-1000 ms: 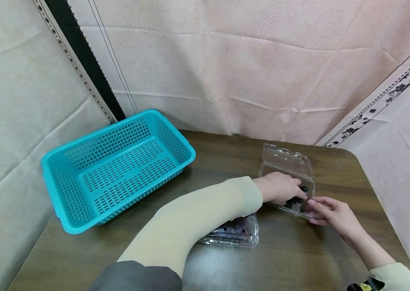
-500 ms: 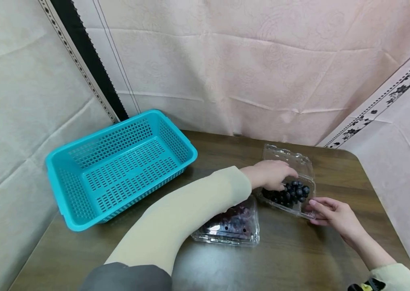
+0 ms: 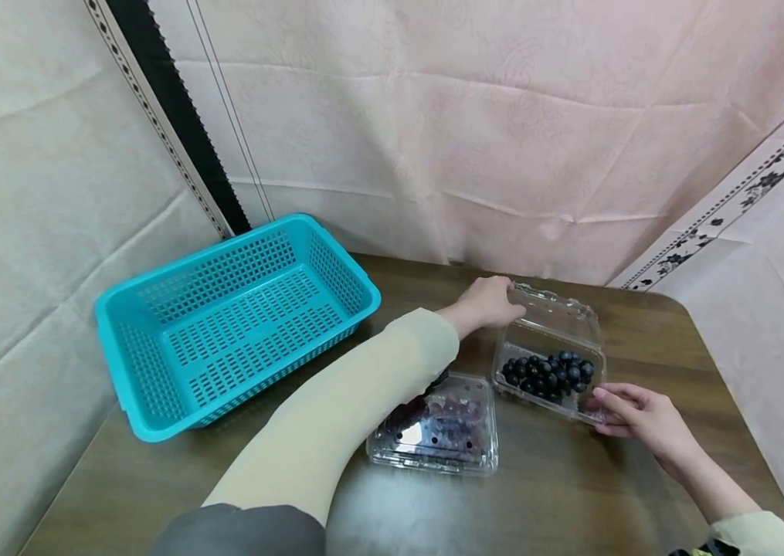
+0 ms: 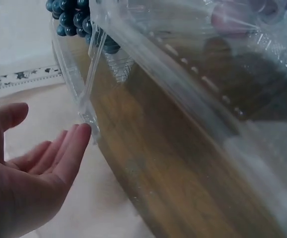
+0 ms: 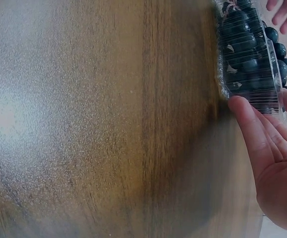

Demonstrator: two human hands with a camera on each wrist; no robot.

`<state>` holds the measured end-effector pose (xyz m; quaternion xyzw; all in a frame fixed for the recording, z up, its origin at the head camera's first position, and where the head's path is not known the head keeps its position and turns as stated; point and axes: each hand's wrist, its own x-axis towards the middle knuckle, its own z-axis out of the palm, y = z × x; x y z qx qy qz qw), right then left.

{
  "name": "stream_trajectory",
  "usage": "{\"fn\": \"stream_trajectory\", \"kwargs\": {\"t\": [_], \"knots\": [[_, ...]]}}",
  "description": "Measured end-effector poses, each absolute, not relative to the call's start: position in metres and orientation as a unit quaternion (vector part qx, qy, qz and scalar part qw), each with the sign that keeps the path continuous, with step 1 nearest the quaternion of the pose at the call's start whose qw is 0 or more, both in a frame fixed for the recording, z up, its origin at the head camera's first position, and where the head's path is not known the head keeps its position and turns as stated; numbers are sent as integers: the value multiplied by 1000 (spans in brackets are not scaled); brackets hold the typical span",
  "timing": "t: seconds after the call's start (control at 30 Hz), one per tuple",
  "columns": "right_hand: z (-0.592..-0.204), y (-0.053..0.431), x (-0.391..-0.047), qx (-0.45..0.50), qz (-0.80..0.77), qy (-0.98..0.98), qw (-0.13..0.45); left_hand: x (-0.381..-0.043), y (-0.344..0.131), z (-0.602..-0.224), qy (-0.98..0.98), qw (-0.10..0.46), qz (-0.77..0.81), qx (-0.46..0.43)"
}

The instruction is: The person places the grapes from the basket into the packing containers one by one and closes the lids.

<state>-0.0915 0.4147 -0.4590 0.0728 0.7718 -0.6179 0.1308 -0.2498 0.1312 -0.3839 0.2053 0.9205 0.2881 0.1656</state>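
Observation:
A clear plastic clamshell box stands with its lid folded back on the table's right side. A bunch of dark grapes lies in it, its stem visible through the box wall in the right wrist view. My left hand is at the lid's left edge. In the left wrist view its fingers are extended, one fingertip at the plastic edge, with the thumb apart. My right hand pinches the box's near right corner. In the right wrist view the thumb is at the rim and the fingers are against the outside wall.
A closed clear box of reddish-purple fruit lies left of the open one, partly under my left sleeve. An oblong turquoise plastic basket stands at the left. Pale cloth hangs behind the wooden table.
My left hand has come up out of the box, away from the grapes, and moved back and left to the lid's edge. My right hand has kept its hold on the corner.

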Motion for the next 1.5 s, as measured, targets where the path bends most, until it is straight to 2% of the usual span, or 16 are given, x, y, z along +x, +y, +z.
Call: {"fn": "stream_trajectory", "kwargs": {"t": [0.27,0.53,0.93,1.5], "knots": [[-460,415,-91,83,-608,779,128,-251,133,-394,887,228,392,83],[-461,416,-93,83,-601,786,122,-256,138,-402,840,259,477,2],[-462,418,-94,86,-590,794,120,-267,143,-408,813,286,507,-9],[-461,415,-98,83,-606,782,115,-280,150,-416,791,281,543,-24]]}}
